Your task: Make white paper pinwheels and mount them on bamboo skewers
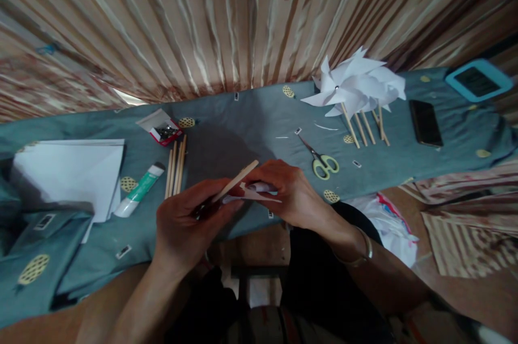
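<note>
My left hand (188, 220) is closed round a wooden stick (239, 177), which slants up to the right between thumb and fingers. Folded white paper (259, 195) shows just beneath the stick, its pointed edges like the blades of a paper pinwheel. My right hand (289, 187) pinches that paper from the other side. Fingers hide where stick and paper meet, so I cannot tell if they are joined. Several finished white paper pinwheels (356, 82) on sticks lie at the back right.
Left of my hands are loose wooden sticks (176, 166), an open box of small metal pins (165, 130), a glue tube (140, 191) and white paper sheets (68, 171). To the right lie green-handled scissors (319, 163), a black phone (426, 122) and a blue-framed tablet (478, 80). A curtain (243, 20) hangs behind.
</note>
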Action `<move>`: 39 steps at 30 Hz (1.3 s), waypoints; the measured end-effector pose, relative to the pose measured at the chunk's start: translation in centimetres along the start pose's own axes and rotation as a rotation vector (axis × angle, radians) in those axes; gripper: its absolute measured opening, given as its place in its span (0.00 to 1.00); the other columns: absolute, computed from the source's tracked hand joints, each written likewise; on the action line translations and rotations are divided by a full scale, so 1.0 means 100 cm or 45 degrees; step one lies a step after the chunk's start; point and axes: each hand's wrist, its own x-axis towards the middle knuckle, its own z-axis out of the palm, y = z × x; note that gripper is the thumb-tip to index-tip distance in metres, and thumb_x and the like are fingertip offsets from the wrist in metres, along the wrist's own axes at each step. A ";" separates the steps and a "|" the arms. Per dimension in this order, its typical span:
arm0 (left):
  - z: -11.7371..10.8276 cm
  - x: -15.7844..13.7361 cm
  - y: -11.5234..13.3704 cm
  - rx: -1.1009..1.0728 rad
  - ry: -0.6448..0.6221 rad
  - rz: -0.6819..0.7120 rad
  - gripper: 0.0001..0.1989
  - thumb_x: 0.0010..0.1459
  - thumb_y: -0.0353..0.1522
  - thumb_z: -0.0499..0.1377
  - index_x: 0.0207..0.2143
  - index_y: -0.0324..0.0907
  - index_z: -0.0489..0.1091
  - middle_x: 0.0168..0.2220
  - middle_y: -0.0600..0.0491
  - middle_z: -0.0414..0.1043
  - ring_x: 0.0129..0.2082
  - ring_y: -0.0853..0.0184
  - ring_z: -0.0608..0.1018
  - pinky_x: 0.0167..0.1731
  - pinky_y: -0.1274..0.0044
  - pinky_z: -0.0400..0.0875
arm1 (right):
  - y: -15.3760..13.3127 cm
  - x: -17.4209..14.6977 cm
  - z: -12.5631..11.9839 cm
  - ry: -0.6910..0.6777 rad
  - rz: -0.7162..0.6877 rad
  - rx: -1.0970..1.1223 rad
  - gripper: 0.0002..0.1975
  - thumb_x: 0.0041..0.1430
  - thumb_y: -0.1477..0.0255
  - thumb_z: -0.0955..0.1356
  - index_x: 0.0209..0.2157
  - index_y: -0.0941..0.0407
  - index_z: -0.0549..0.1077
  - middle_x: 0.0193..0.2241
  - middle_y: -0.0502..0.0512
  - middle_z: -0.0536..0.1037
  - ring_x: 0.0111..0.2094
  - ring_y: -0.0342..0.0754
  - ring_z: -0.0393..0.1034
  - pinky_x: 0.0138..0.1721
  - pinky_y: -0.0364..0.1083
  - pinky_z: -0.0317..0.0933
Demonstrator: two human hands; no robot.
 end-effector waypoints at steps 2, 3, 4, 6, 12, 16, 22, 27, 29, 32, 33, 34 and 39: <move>0.000 -0.001 0.002 -0.015 -0.010 -0.056 0.06 0.51 0.34 0.67 0.34 0.46 0.82 0.31 0.56 0.83 0.28 0.67 0.81 0.29 0.79 0.75 | -0.001 0.000 -0.001 0.003 -0.014 -0.001 0.07 0.61 0.79 0.70 0.39 0.56 0.77 0.32 0.49 0.82 0.33 0.44 0.73 0.39 0.44 0.62; 0.001 -0.001 0.003 -0.024 -0.014 -0.090 0.06 0.51 0.34 0.67 0.34 0.46 0.81 0.31 0.56 0.83 0.29 0.67 0.81 0.30 0.79 0.76 | -0.001 0.001 -0.001 0.006 -0.022 -0.005 0.06 0.61 0.79 0.70 0.39 0.56 0.77 0.32 0.49 0.82 0.34 0.44 0.73 0.39 0.45 0.63; 0.001 -0.002 0.004 -0.033 -0.016 -0.119 0.06 0.51 0.34 0.67 0.34 0.45 0.81 0.32 0.55 0.83 0.30 0.67 0.81 0.31 0.78 0.76 | -0.002 0.001 -0.002 0.010 -0.031 -0.009 0.06 0.61 0.78 0.69 0.39 0.55 0.77 0.33 0.49 0.82 0.34 0.44 0.73 0.39 0.45 0.63; 0.000 -0.002 0.005 -0.048 -0.030 -0.133 0.07 0.51 0.34 0.68 0.34 0.45 0.81 0.32 0.55 0.82 0.29 0.68 0.80 0.30 0.79 0.74 | -0.002 0.000 -0.002 0.011 -0.047 -0.025 0.06 0.62 0.78 0.69 0.39 0.55 0.77 0.33 0.49 0.83 0.34 0.45 0.74 0.39 0.46 0.64; -0.009 -0.002 0.001 -0.228 -0.163 -0.039 0.18 0.50 0.43 0.69 0.42 0.44 0.81 0.36 0.50 0.81 0.25 0.68 0.74 0.23 0.78 0.68 | -0.001 -0.004 -0.001 0.034 -0.143 -0.081 0.08 0.63 0.79 0.67 0.43 0.56 0.76 0.37 0.53 0.83 0.40 0.49 0.76 0.43 0.50 0.65; -0.014 0.000 -0.006 -0.343 0.018 -0.050 0.17 0.62 0.43 0.58 0.42 0.44 0.81 0.34 0.50 0.79 0.24 0.70 0.70 0.22 0.77 0.66 | -0.004 -0.006 -0.004 0.041 -0.245 -0.173 0.10 0.63 0.78 0.67 0.45 0.58 0.75 0.38 0.56 0.83 0.41 0.51 0.76 0.43 0.52 0.66; -0.015 0.010 -0.010 -0.115 0.046 -0.089 0.12 0.61 0.37 0.60 0.37 0.42 0.82 0.29 0.52 0.73 0.23 0.71 0.69 0.21 0.79 0.65 | -0.012 -0.008 -0.009 0.259 -0.371 -0.219 0.12 0.63 0.79 0.66 0.48 0.57 0.73 0.38 0.56 0.83 0.41 0.52 0.76 0.42 0.52 0.66; -0.014 0.011 -0.004 -0.062 -0.066 -0.167 0.12 0.58 0.37 0.61 0.38 0.41 0.81 0.28 0.52 0.78 0.25 0.68 0.76 0.24 0.79 0.70 | -0.012 -0.011 -0.012 0.327 -0.284 -0.121 0.18 0.63 0.75 0.68 0.54 0.53 0.70 0.41 0.54 0.83 0.42 0.52 0.76 0.44 0.52 0.68; -0.013 0.010 -0.003 -0.054 -0.081 -0.197 0.11 0.57 0.38 0.62 0.37 0.43 0.81 0.30 0.51 0.81 0.27 0.65 0.78 0.26 0.78 0.73 | -0.012 -0.012 -0.013 0.351 -0.253 -0.092 0.21 0.63 0.73 0.69 0.57 0.52 0.68 0.40 0.54 0.83 0.42 0.52 0.77 0.44 0.52 0.69; -0.012 0.008 -0.005 -0.049 -0.086 -0.191 0.10 0.56 0.39 0.63 0.33 0.44 0.81 0.29 0.52 0.82 0.28 0.63 0.80 0.28 0.77 0.75 | -0.013 -0.012 -0.014 0.369 -0.205 -0.076 0.24 0.65 0.70 0.69 0.61 0.50 0.64 0.39 0.53 0.83 0.42 0.51 0.78 0.43 0.52 0.71; -0.011 0.008 -0.006 -0.057 -0.085 -0.190 0.10 0.56 0.40 0.63 0.32 0.45 0.81 0.29 0.52 0.82 0.28 0.62 0.81 0.28 0.76 0.75 | -0.014 -0.012 -0.014 0.372 -0.185 -0.073 0.25 0.65 0.69 0.69 0.62 0.50 0.63 0.39 0.53 0.84 0.42 0.51 0.78 0.44 0.52 0.71; -0.010 0.008 -0.007 -0.069 -0.085 -0.193 0.10 0.55 0.40 0.63 0.32 0.45 0.81 0.30 0.52 0.82 0.28 0.62 0.81 0.28 0.76 0.76 | -0.015 -0.012 -0.015 0.372 -0.169 -0.072 0.26 0.65 0.68 0.69 0.62 0.49 0.63 0.40 0.53 0.84 0.42 0.51 0.78 0.44 0.52 0.71; -0.008 0.007 -0.008 -0.150 -0.070 -0.235 0.09 0.52 0.39 0.66 0.31 0.44 0.82 0.31 0.50 0.83 0.29 0.60 0.82 0.28 0.75 0.77 | -0.016 -0.013 -0.015 0.409 -0.147 -0.090 0.27 0.65 0.70 0.69 0.63 0.49 0.62 0.40 0.51 0.84 0.43 0.51 0.79 0.45 0.51 0.73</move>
